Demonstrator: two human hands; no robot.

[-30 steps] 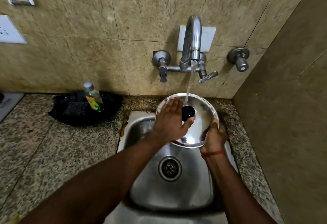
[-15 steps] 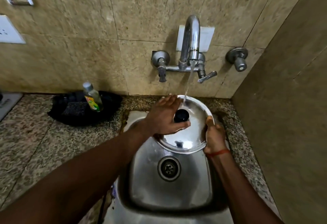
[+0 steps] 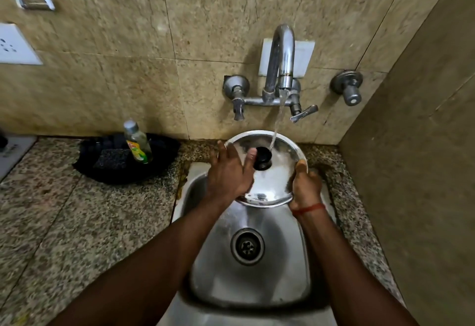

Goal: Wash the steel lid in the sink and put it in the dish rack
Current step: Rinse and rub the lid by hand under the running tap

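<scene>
Lid (image 3: 272,181) is being held tilted over the sink (image 3: 246,282), under the tap (image 3: 281,68) stream hitting at 12 o'clock near the knob (image 3: 262,157). Right hand (image 3: 305,186) is gripping the rim at 3 o'clock; left hand (image 3: 228,174) is lying flat and open, rubbing at 9. Advice: keep turning the rim so water reaches everywhere.

One steel lid (image 3: 272,181) with one black knob (image 3: 262,157); two hands, left hand (image 3: 228,171) and right hand (image 3: 305,186). One sink (image 3: 252,282) with one drain (image 3: 247,246); one tap (image 3: 281,60); one separate wall valve (image 3: 348,87). One soap bottle (image 3: 137,143); one black scrub pad (image 3: 111,159); one wall socket (image 3: 14,45).
</scene>
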